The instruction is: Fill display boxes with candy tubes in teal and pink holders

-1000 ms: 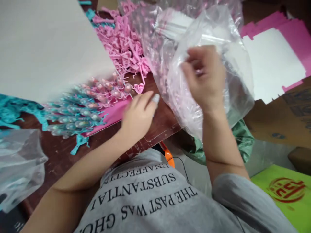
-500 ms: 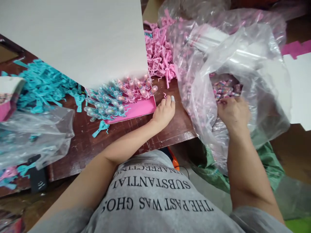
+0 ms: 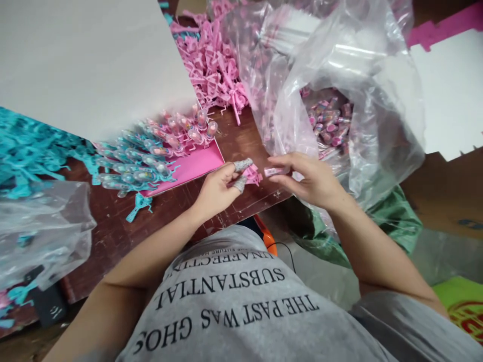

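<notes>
My left hand [image 3: 221, 186] is over the table's near edge, its taped fingertips pinched on a small pink plastic piece [image 3: 252, 174]. My right hand [image 3: 310, 179] is just to its right, fingers closed on a small pink capsule [image 3: 274, 171]. Behind the right hand a clear plastic bag [image 3: 358, 115] lies open with several small pink capsules [image 3: 328, 120] inside. Rows of finished pink and teal capsule toys [image 3: 151, 151] lie on a pink card [image 3: 188, 168] left of my left hand.
A white board [image 3: 86, 65] leans over the brown table [image 3: 121, 231]. Pink plastic pieces [image 3: 211, 65] are heaped at the back, teal ones [image 3: 30, 151] at the left. Another clear bag [image 3: 41, 231] lies front left. White and pink cards [image 3: 449, 85] are at right.
My right hand has come out of the bag with a capsule and moved left. My left hand has picked a pink piece off the table; both hands have met near the edge.
</notes>
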`<state>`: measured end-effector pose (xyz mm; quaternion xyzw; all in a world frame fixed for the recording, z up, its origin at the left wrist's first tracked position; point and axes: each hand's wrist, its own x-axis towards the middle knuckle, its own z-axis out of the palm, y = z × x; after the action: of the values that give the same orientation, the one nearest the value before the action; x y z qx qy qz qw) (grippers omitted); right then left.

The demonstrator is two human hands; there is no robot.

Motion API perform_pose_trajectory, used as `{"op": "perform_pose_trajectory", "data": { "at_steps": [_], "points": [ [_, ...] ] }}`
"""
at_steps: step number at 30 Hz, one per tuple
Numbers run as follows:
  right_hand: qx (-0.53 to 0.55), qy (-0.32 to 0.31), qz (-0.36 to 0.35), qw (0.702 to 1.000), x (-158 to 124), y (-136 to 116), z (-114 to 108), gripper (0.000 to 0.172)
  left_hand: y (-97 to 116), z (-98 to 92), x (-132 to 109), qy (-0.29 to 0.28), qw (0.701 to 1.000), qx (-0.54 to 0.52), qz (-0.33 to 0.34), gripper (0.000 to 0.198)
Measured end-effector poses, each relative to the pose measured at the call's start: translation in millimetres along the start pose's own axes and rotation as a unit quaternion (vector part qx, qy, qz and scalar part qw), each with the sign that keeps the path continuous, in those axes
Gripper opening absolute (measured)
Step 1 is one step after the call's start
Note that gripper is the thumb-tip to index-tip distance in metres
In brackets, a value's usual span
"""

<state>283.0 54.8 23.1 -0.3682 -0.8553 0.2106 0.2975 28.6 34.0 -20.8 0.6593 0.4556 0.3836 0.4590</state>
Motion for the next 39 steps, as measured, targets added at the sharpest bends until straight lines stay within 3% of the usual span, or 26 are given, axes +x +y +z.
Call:
{"op": "perform_pose_trajectory", "data": {
  "at_steps": [3, 8, 12, 16, 18, 20, 23, 26, 28, 30, 33, 36, 39],
  "points": [
    [0.049, -0.021, 0.011, 0.999, 5.6, -0.7, 8.0, 0.027, 15.5, -6.9, -6.2, -0.026, 0.987, -0.145, -0.06, 0.033],
    [0.09, -0.035, -0.027, 0.995, 11.8, -5.3, 16.7, 0.027, 22.7, -7.4, -1.9, -0.025, 0.952, -0.255, -0.167, 0.042],
    [0.102, -0.024, -0.011, 0.994, 5.3, -4.6, 29.0, 0.025, 14.8, -5.3, -5.6, -0.023, 0.937, -0.261, -0.231, 0.043],
    [0.117, -0.016, -0.009, 0.993, -1.2, -3.9, 35.0, 0.023, 14.2, -10.6, -14.4, -0.109, 0.938, -0.162, -0.288, 0.035],
    [0.12, -0.028, -0.02, 0.992, -1.9, -5.5, 33.5, 0.023, 17.8, -18.1, -15.6, -0.148, 0.96, -0.089, -0.22, 0.032],
    [0.116, -0.052, -0.042, 0.991, -1.6, -9.3, 31.2, 0.024, 22.1, -27.0, -14.5, -0.173, 0.981, -0.003, -0.091, 0.027],
    [0.09, -0.055, -0.048, 0.993, -0.9, -19.3, 31.2, 0.023, 26.4, -36.5, -12.5, -0.178, 0.972, 0.137, 0.063, 0.026],
    [0.067, -0.031, 0.047, 0.996, -0.4, -30.1, 35.3, 0.029, 26.4, -38.4, -12.1, -0.13, 0.931, 0.293, 0.175, 0.031],
    [0.107, -0.073, 0.145, 0.981, -0.4, -33.7, 37.3, 0.044, 24.4, -36.8, -11.5, -0.097, 0.882, 0.382, 0.257, 0.03],
    [0.192, -0.133, 0.228, 0.945, -1.3, -32.7, 37.1, 0.06, 21.1, -35.2, -9.5, -0.081, 0.838, 0.437, 0.317, 0.028],
    [0.27, -0.129, 0.261, 0.918, -5.6, -26.7, 34.3, 0.059, 13.6, -34.8, -5.4, -0.073, 0.826, 0.456, 0.323, 0.03],
    [0.241, -0.072, 0.241, 0.937, -10.3, -24.6, 33.1, 0.051, 5.1, -36.1, -2.8, -0.097, 0.858, 0.433, 0.261, 0.031],
    [0.206, -0.066, 0.262, 0.94, -10.2, -29.0, 33.3, 0.045, 0.3, -37.7, -2.6, -0.138, 0.886, 0.39, 0.209, 0.033]
  ]
}}
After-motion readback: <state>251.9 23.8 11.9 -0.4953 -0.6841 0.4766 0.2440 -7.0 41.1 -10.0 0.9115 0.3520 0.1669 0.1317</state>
